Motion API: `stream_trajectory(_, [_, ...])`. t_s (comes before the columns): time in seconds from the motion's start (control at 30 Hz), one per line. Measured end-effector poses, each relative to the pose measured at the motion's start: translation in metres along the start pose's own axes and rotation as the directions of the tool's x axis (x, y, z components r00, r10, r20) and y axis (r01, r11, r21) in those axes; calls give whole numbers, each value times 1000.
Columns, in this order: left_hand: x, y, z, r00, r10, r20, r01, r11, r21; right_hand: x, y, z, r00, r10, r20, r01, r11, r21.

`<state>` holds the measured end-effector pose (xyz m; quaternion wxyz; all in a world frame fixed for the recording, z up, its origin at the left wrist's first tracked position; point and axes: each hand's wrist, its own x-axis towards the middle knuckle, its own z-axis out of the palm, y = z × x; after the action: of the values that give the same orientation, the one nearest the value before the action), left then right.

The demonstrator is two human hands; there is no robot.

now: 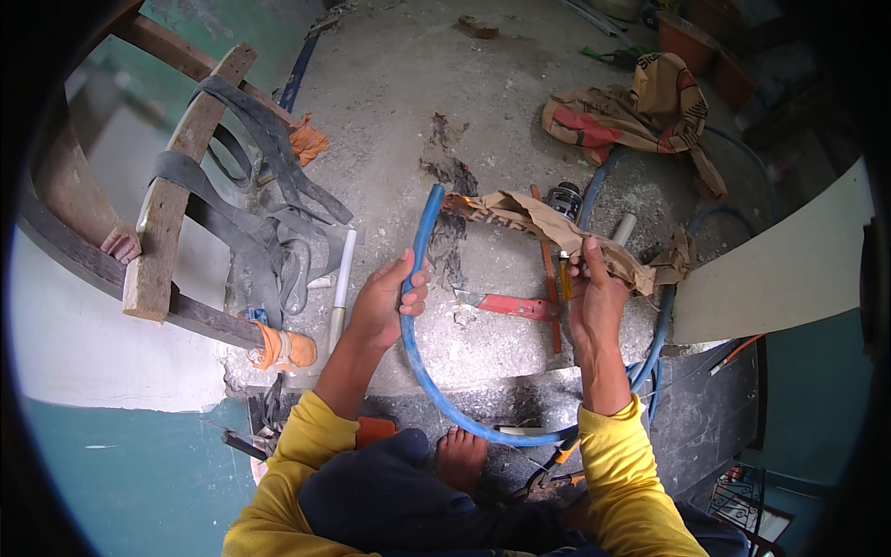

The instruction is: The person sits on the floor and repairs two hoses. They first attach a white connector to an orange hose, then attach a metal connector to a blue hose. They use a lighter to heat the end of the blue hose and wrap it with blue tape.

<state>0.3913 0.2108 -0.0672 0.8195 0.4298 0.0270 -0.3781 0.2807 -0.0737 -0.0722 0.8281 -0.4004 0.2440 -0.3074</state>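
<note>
Left hand clenched around the blue hose, whose free end rises above the grip while its length curves below toward the right hand, which pinches torn paper.

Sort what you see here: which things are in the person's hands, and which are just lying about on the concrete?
In hand:
- blue hose, gripped by the left hand
- strip of brown torn paper, held by the right hand

Lying about:
- red-handled cutter
- white pipe
- grey straps on the wooden frame
- crumpled patterned cloth
</note>
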Motion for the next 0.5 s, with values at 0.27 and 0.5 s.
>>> stream_trajectory(0.27, [1,0,-4,998,-50,42,53,995,-81,-8,-2,4,1000,12,21,-12,999,-30])
stream_trajectory(0.5, [1,1,-8,996,-54,73,62,991,-117,-2,1,-3,1000,14,-27,-14,1000,13])
